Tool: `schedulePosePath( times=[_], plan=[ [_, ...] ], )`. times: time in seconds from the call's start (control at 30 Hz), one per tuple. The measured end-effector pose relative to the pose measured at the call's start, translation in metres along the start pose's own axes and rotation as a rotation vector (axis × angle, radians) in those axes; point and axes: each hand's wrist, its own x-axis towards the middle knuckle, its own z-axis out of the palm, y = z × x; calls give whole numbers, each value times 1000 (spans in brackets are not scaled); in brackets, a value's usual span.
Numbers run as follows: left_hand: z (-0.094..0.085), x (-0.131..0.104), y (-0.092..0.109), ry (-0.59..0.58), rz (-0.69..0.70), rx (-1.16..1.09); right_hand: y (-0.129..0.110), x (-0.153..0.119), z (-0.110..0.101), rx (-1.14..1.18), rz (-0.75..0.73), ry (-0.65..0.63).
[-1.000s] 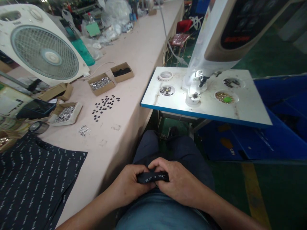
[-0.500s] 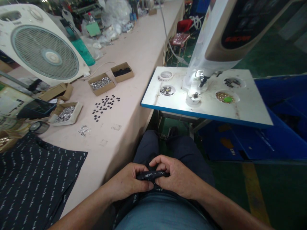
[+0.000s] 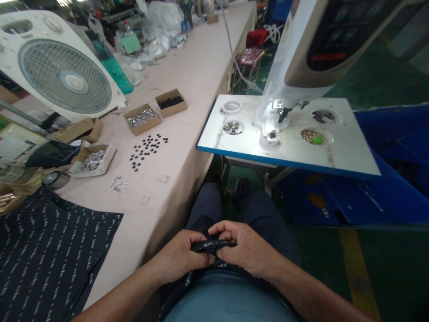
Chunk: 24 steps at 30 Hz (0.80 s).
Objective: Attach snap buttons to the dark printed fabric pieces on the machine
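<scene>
At the bottom centre of the frame, I hold the black printed fabric [image 3: 209, 245] at two points: fingers of the left hand [image 3: 181, 256] pinch one side, fingers of the right hand [image 3: 247, 249] the other. Small black discs [image 3: 147, 152] lie on the tabletop [image 3: 187, 120], left of centre.

Most of the left hand [image 3: 179, 259]'s fingers are hidden by the held cloth [image 3: 212, 244], part of which the right hand [image 3: 246, 250] covers. The top edge cuts off the machine [image 3: 301, 80]; its panel [image 3: 345, 36]'s red lettering is blurred. The printed cloth [image 3: 50, 259] runs past the left and bottom edges. The silver bits [image 3: 118, 183] are too small to tell.
</scene>
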Motion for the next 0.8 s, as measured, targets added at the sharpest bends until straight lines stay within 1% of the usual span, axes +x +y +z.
schedulePosePath(
  times=[0.13, 0.3, 0.43, 0.57, 0.67, 0.8],
  plan=[
    [4, 2, -5, 6, -5, -12, 2, -1, 1, -22, 1, -5],
    [10, 0, -2, 79, 12, -7, 1, -2, 0, -27, -16, 13],
    [12, -3, 4, 47, -16, 42, -5, -5, -3, -96, -62, 17],
    [11, -4, 4, 2, -21, 46, -8, -8, -5, -212, -136, 7],
    [13, -5, 3, 13, -22, 64, -6, -8, -7, -233, -145, -1],
    [17, -5, 5, 36, -33, 86, -1, -7, -8, -188, -152, -1]
  ],
)
